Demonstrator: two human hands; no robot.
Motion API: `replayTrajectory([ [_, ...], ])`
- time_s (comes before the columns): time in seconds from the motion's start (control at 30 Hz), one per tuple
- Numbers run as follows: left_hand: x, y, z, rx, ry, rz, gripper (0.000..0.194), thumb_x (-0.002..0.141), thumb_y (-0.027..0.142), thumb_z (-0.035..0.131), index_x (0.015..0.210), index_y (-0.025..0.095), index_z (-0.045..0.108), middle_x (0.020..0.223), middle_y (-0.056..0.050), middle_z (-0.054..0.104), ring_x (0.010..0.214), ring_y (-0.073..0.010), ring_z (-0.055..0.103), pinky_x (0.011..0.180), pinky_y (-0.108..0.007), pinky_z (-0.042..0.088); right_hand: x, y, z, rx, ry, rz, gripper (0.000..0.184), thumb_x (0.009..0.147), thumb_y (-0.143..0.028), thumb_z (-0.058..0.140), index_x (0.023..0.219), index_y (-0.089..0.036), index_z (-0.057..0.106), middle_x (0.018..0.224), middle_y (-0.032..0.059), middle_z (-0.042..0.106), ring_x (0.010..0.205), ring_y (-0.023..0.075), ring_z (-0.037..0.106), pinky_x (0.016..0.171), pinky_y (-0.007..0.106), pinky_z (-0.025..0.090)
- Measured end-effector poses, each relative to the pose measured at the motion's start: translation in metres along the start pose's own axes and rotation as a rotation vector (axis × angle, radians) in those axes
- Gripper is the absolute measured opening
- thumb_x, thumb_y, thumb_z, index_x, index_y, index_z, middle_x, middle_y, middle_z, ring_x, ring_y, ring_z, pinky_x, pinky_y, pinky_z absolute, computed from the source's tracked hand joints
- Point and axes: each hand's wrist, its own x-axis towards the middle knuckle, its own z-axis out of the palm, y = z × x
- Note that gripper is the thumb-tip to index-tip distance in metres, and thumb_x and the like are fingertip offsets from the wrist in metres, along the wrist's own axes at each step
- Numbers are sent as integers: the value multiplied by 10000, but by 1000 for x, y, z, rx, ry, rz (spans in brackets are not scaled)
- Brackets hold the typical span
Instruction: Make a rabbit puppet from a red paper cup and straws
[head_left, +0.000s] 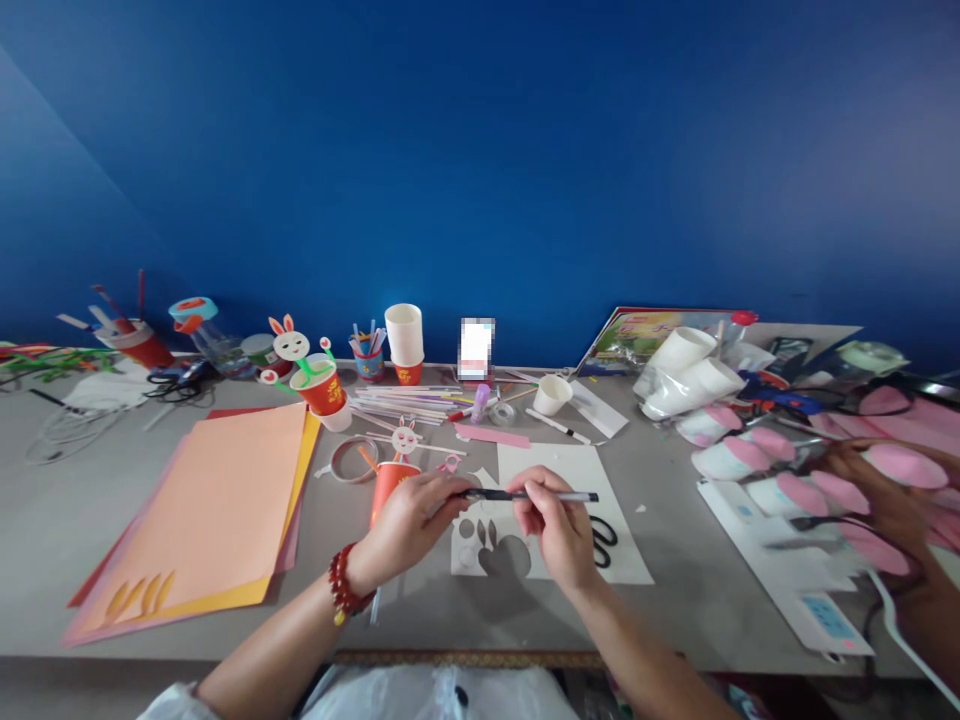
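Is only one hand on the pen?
No, the left hand pinches one end of the pen while the right hand holds it farther along.

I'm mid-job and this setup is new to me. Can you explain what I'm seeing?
There's no robot here: these are a person's own bare hands. The single picture comes from a camera worn on their head, looking forward and down. The right hand holds a pen; the left hand has its fingers at the pen's other end. On the grey desk lie coloured sheets to the left and a white sheet near the hands. Further back stands a red cup with a rabbit figure.
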Motion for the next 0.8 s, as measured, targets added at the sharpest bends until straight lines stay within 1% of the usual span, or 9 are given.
replayTrajectory([
  [0.1, -5, 0, 0, 28, 11, 51, 191, 967, 236, 525, 1102, 184, 650, 852, -49, 725, 758, -154, 661, 683, -244, 491, -5, 11, 6, 40, 68, -27, 289, 924, -367, 519, 742, -175, 637, 436, -70, 416, 383, 71, 362, 407, 202, 230],
  [0.23, -13, -1, 2, 85, -13, 86, 194, 969, 219, 511, 1098, 177, 650, 859, -67, 724, 775, -172, 661, 686, -262, 498, -15, 22, 12, 57, 134, -13, 301, 909, -362, 505, 700, -179, 619, 412, -80, 375, 357, 70, 318, 397, 203, 227],
  [0.4, -17, 7, 2, 78, -28, 95, 190, 965, 209, 509, 1086, 174, 651, 859, -73, 721, 769, -174, 662, 673, -260, 503, -25, 26, 16, 78, 198, -22, 300, 874, -383, 519, 660, -187, 595, 420, -70, 388, 343, 75, 309, 376, 204, 221],
  [0.5, -20, 12, 5, 83, -30, 96, 199, 970, 208, 495, 1080, 171, 657, 818, -69, 705, 734, -166, 656, 646, -250, 501, -31, 29, 18, 95, 240, -24, 299, 863, -384, 516, 641, -194, 582, 406, -72, 373, 334, 77, 293, 370, 206, 228],
  [0.6, -21, 12, 9, 103, -39, 93, 208, 979, 225, 483, 1070, 170, 661, 814, -70, 701, 733, -170, 656, 651, -257, 508, -34, 32, 17, 82, 274, -19, 308, 867, -391, 503, 639, -197, 576, 396, -76, 359, 332, 79, 284, 369, 206, 231],
  [0.67, -19, 8, 11, 112, -73, 65, 212, 983, 251, 481, 1065, 180, 664, 837, -70, 706, 759, -176, 664, 678, -268, 522, -30, 32, 12, 36, 244, -11, 318, 879, -397, 496, 650, -194, 579, 396, -75, 372, 334, 79, 293, 373, 204, 227],
  [0.73, -15, 2, 12, 119, -106, 10, 231, 963, 303, 532, 1140, 201, 640, 897, -68, 713, 812, -190, 675, 728, -292, 544, -19, 30, 0, -48, 160, 5, 320, 894, -401, 492, 679, -188, 593, 399, -69, 403, 342, 86, 335, 380, 201, 238],
  [0.77, -13, -2, 12, 127, -107, -25, 326, 934, 334, 586, 1237, 213, 591, 973, -77, 713, 874, -206, 679, 780, -319, 555, -10, 29, -9, -99, 110, 3, 307, 899, -399, 493, 712, -184, 607, 417, -58, 448, 362, 96, 384, 391, 203, 271],
  [0.8, -11, -5, 11, 143, -84, -55, 493, 892, 365, 647, 1343, 219, 508, 1069, -96, 700, 952, -229, 674, 835, -356, 558, 1, 28, -20, -167, 106, -28, 299, 910, -402, 481, 761, -184, 622, 443, -50, 486, 383, 107, 421, 402, 207, 304],
])
